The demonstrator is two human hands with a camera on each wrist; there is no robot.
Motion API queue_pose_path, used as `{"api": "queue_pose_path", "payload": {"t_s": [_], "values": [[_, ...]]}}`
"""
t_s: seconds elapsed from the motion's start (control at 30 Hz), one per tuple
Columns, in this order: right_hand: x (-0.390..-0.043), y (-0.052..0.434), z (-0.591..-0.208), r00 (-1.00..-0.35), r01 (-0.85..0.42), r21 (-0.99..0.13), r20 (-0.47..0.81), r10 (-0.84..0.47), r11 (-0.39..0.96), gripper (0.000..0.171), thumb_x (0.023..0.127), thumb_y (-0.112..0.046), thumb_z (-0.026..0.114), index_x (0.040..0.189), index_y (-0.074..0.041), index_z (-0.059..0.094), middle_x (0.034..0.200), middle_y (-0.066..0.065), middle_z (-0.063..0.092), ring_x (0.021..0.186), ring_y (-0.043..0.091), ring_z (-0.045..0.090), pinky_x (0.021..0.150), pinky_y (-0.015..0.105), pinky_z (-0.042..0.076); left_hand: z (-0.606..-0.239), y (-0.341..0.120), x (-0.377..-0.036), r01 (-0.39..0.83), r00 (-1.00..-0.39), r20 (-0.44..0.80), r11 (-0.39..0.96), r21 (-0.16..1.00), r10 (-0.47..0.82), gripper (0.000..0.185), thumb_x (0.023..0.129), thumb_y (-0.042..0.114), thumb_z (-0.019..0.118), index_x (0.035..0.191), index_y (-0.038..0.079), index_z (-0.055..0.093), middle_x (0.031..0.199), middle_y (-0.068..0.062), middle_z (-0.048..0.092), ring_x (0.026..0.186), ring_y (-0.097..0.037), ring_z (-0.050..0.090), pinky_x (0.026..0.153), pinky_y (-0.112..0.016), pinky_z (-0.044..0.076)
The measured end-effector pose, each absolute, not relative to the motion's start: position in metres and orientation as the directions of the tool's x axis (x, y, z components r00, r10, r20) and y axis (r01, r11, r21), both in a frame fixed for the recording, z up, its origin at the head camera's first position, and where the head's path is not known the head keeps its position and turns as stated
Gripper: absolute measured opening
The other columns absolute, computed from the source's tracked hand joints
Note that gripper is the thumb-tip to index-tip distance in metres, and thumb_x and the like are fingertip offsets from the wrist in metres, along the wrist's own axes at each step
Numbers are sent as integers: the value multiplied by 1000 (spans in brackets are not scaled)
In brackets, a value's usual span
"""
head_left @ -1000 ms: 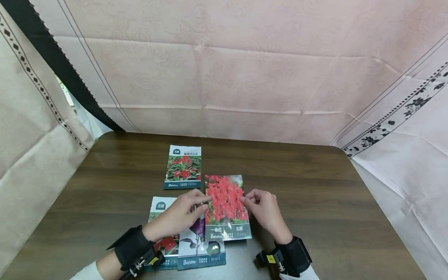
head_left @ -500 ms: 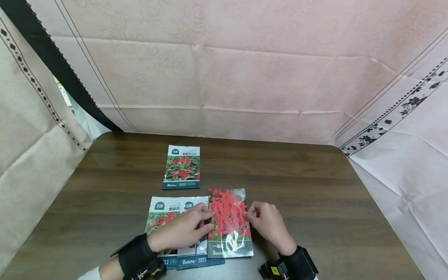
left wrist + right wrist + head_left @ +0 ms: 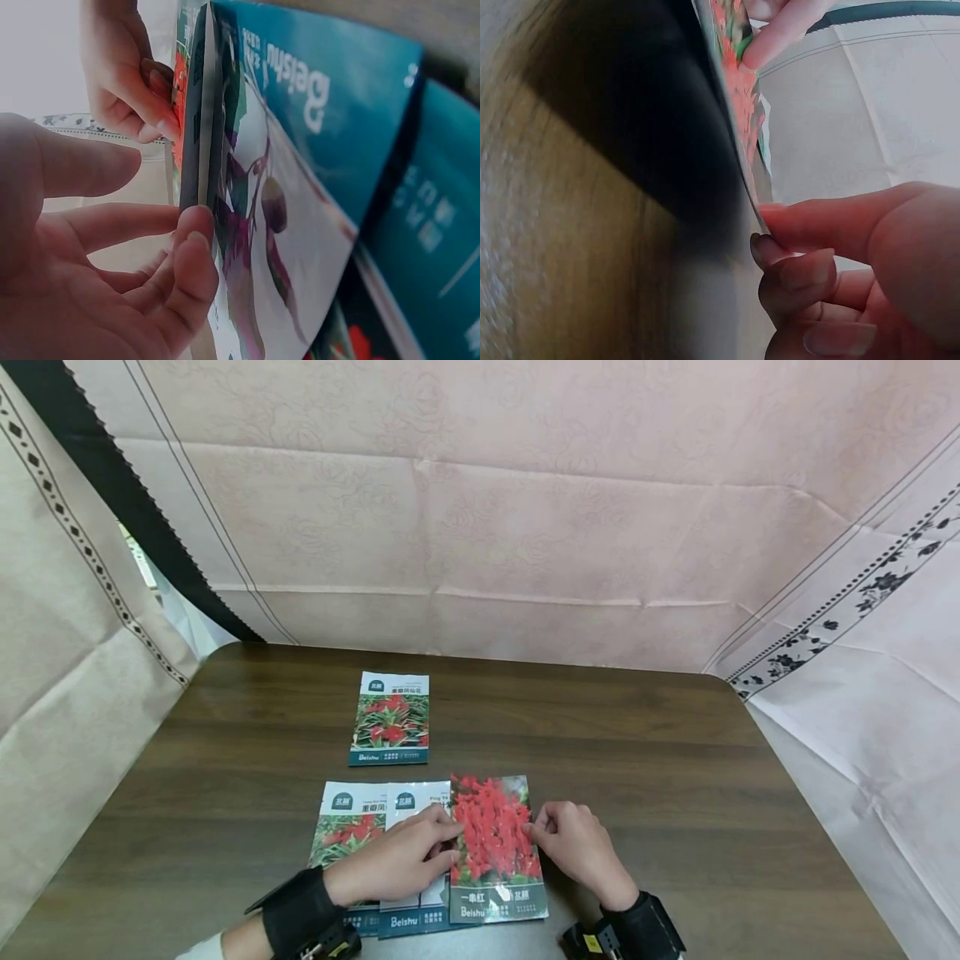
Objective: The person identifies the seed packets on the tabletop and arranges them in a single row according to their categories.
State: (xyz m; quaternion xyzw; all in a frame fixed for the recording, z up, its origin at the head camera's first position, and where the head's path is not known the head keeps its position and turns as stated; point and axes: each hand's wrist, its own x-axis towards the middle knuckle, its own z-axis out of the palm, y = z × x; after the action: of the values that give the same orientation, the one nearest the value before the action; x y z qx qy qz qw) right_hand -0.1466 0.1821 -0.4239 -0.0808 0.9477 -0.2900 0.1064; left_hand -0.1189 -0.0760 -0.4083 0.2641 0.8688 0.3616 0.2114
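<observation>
A seed packet with red flowers (image 3: pixel 491 835) is held by its two side edges, tilted up from the table in the wrist views. My left hand (image 3: pixel 405 864) holds its left edge with curled fingers. On the right edge, the thumb and fingertips of my right hand (image 3: pixel 581 852) pinch it. Partly under it lies a white packet with a purple plant (image 3: pixel 277 187), overlapping another red-flowered packet (image 3: pixel 348 827) on the left. My left forearm covers parts of both lower packets.
One more red-flowered packet (image 3: pixel 390 718) lies farther back on the brown wooden table (image 3: pixel 637 760). Pale patterned cloth (image 3: pixel 525 527) hangs behind the table and on both sides. Black camera bands (image 3: pixel 641 927) wrap the wrists.
Both hands have brought the red-flowered packet down toward the person and slightly right, beside the lower packets. It now covers more of the purple-plant packet's right part. The other packets stay put.
</observation>
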Motion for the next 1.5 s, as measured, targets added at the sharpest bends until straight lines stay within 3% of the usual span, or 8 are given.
{"api": "queue_pose_path", "payload": {"t_s": [0.3,0.57,1.0,1.5], "values": [[-149,181,-431,-955,-87,-543,-194,-225,835,27,83,-28,66,61,-16,54,52,-7,41,46,9,41,45,22,29,-411,-76,-119,309,-765,-200,622,719,612,41,96,28,46,133,10,47,95,8,46,65,-3,39,58,-21,34],[-150,180,-431,-950,-93,-535,-205,-236,840,28,83,-30,65,62,-16,55,53,-6,44,47,10,43,45,23,30,-413,-74,-123,360,-791,-147,646,673,593,30,96,22,45,121,15,60,87,10,49,73,-3,41,64,-21,34],[-153,180,-431,-947,-90,-489,-229,-227,868,33,84,-34,64,58,-17,54,51,-6,41,47,11,42,44,24,28,-416,-73,-127,372,-789,-134,638,674,600,29,96,24,46,119,16,62,88,10,55,72,-4,42,64,-21,35],[-164,165,-411,-964,-124,-588,-121,-239,800,34,87,-31,61,58,-16,52,48,-5,33,43,10,30,43,22,20,-418,-72,-130,377,-813,-116,667,642,571,23,94,24,50,114,20,60,91,9,53,70,-4,45,64,-22,37]]}}
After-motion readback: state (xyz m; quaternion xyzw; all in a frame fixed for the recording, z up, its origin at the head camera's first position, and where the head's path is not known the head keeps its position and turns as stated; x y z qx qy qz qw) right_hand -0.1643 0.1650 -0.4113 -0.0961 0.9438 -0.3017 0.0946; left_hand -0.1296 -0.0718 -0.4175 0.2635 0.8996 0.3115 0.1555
